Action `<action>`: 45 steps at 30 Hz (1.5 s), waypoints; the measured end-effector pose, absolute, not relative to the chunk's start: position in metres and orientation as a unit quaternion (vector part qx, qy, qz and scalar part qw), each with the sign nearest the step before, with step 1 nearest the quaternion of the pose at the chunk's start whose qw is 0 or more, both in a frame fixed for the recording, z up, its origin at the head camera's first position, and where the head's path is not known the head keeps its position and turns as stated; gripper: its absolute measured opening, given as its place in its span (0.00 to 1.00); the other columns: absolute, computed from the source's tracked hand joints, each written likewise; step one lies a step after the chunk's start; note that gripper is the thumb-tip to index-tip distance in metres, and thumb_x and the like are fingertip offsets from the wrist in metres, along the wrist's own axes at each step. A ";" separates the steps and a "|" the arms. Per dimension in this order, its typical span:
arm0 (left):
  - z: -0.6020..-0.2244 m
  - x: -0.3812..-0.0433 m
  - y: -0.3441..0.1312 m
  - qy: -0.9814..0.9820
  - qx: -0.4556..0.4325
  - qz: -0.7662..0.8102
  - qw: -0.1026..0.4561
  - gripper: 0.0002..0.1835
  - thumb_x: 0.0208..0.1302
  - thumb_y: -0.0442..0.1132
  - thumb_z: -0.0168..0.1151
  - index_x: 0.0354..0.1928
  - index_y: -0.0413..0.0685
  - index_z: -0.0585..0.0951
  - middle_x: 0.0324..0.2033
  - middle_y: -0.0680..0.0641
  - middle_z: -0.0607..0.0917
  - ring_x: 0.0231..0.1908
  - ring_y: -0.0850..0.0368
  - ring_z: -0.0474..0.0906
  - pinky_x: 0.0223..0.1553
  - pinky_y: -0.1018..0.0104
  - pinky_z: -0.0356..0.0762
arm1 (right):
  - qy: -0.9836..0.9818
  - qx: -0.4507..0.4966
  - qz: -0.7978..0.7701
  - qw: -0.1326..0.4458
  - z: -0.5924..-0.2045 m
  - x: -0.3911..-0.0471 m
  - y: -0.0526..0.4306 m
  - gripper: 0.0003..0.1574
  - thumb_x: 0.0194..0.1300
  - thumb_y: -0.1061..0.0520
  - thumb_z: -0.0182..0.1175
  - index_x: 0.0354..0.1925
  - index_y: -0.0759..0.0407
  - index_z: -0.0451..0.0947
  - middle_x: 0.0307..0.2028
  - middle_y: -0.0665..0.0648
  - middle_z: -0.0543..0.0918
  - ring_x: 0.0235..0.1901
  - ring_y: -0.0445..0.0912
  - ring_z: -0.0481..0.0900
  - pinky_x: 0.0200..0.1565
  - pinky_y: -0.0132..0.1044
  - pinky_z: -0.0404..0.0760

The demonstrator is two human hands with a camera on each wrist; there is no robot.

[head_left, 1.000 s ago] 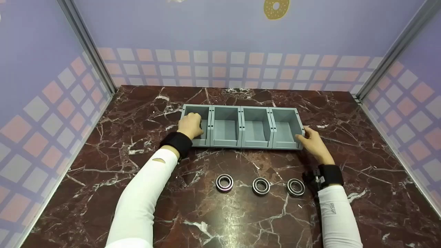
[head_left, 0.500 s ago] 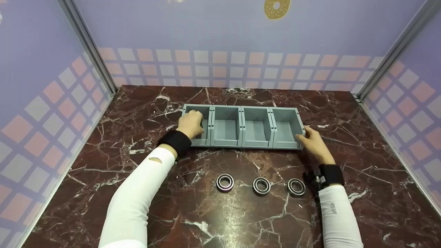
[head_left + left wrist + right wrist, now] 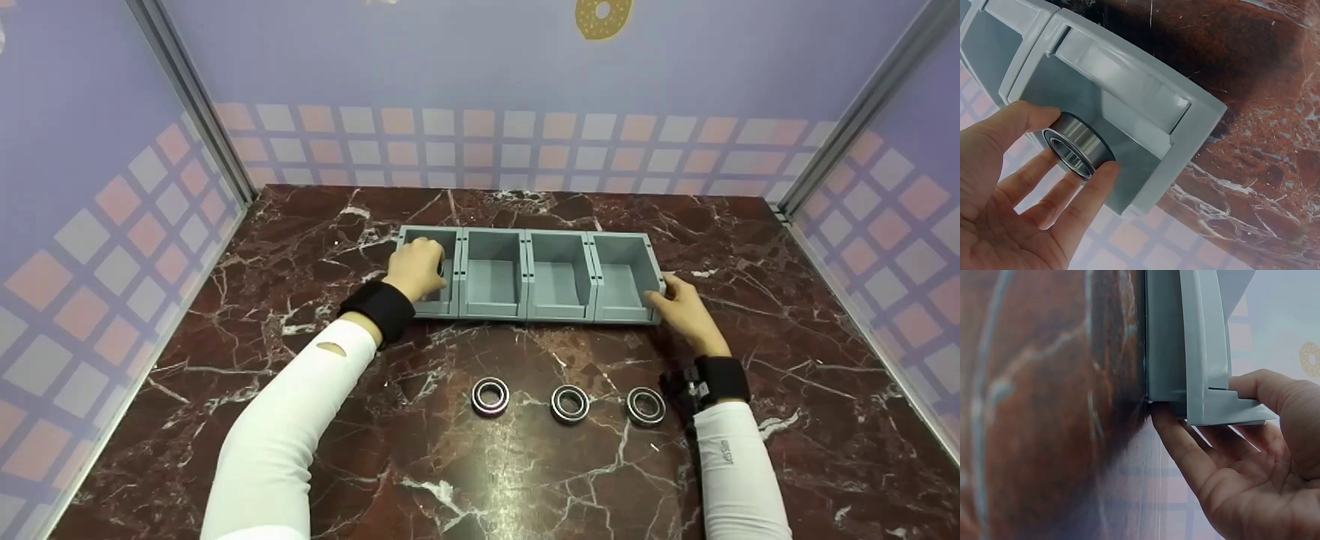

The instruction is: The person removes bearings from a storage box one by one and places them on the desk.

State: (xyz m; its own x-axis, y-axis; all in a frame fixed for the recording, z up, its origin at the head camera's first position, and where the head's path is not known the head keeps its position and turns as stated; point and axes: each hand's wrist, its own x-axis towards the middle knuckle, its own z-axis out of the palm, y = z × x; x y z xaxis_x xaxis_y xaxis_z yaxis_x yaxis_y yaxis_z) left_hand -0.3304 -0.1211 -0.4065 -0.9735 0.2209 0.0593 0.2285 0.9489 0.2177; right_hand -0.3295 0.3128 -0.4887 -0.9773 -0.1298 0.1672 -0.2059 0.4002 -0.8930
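Note:
My left hand (image 3: 415,270) reaches into the leftmost of several joined grey storage bins (image 3: 492,310). In the left wrist view, its thumb and fingers pinch a metal ball bearing (image 3: 1085,139), tilted inside the bin's opening. Whether the bearing touches the bin floor, I cannot tell. At the other end of the row, my right hand (image 3: 686,311) grips the outer side wall of the rightmost bin (image 3: 1207,354). Its thumb lies over the wall's edge and its fingers are along the outside, as the right wrist view shows.
Three more bearings lie flat in front of the bins: a left one (image 3: 490,412), a middle one (image 3: 570,419) and a right one (image 3: 646,423) near the right wrist. Patterned panels (image 3: 487,67) enclose the dark red marble tabletop (image 3: 315,225) at the back and sides.
My left forearm and wrist have swung slightly to the left, while the left hand stays in the leftmost bin. The right hand, the bins and the bearings on the table look unmoved.

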 end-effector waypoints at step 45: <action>-0.379 -0.278 -0.139 -0.973 -0.181 -0.145 0.013 0.22 0.57 0.34 0.69 0.54 0.34 0.84 0.49 0.34 0.82 0.50 0.38 0.80 0.51 0.45 0.80 | -0.838 0.103 0.535 0.023 -0.489 -0.330 0.314 0.25 0.74 0.69 0.51 0.64 0.83 0.66 0.55 0.80 0.76 0.43 0.35 0.76 0.43 0.22 0.76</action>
